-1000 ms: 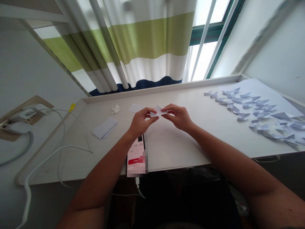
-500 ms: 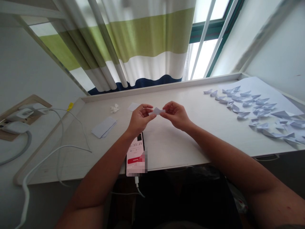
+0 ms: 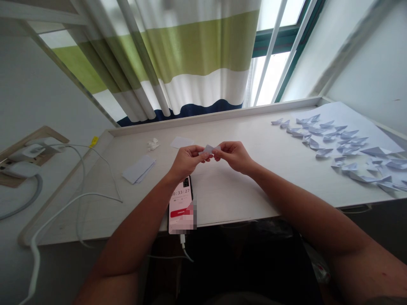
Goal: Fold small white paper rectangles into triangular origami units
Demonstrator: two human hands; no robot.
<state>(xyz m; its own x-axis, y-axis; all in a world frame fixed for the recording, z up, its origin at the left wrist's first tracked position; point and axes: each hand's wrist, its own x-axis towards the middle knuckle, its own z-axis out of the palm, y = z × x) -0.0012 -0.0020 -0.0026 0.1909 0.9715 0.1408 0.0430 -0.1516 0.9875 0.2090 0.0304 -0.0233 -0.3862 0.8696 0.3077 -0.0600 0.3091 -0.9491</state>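
Observation:
My left hand point(image 3: 186, 161) and my right hand point(image 3: 233, 155) meet above the middle of the white table point(image 3: 248, 190). Both pinch a small folded piece of white paper point(image 3: 210, 149) between thumb and fingers, the left at its left end, the right at its right end. The paper is held a little above the table. A flat white paper slip point(image 3: 182, 142) lies on the table just beyond my hands.
A phone point(image 3: 181, 203) showing a timer lies at the near edge under my left wrist. A small stack of paper slips point(image 3: 139, 169) and a crumpled scrap point(image 3: 153, 145) lie to the left. Several folded paper pieces point(image 3: 337, 144) cover a sheet at the right. White cables point(image 3: 79, 186) trail off the left.
My hands have drawn closer together and dropped slightly, with the paper now folded smaller between the fingertips. The phone timer has advanced by two seconds.

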